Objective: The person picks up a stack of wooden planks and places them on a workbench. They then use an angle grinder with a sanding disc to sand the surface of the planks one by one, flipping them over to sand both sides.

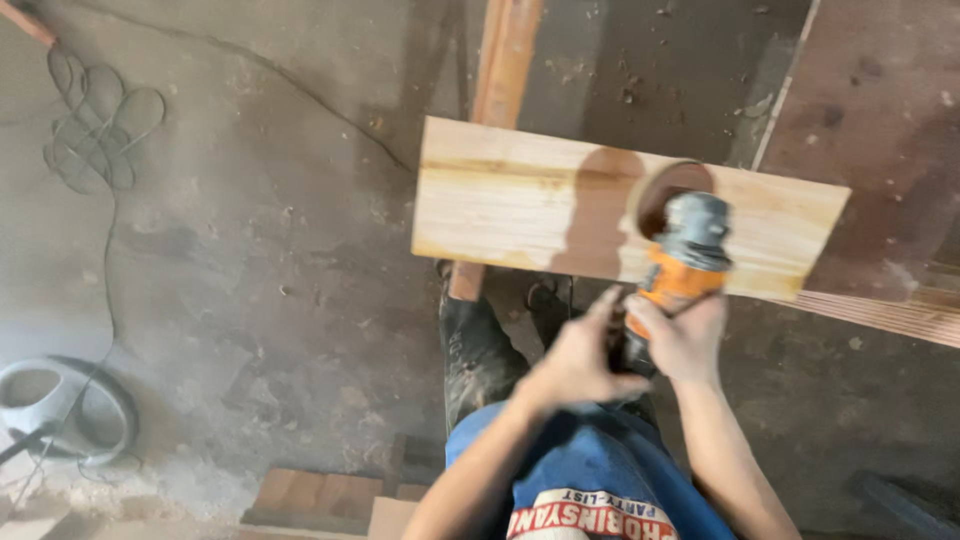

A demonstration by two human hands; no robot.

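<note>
A pale wooden board (520, 205) lies flat in front of me with a round hole (672, 188) cut near its right end. An orange and grey power tool (685, 255) stands at the near edge of that hole. My right hand (685, 335) grips the tool's orange body. My left hand (580, 358) is wrapped around the tool's lower part from the left. Both forearms reach up from the bottom of the view. The picture is blurred.
A reddish plank (500, 70) runs under the board toward the far side. A dark sheet (880, 120) lies at the right. A coiled cable (95, 125) and a round grey object (55, 405) lie on the dusty concrete floor at the left. Wood offcuts (320, 497) sit near my legs.
</note>
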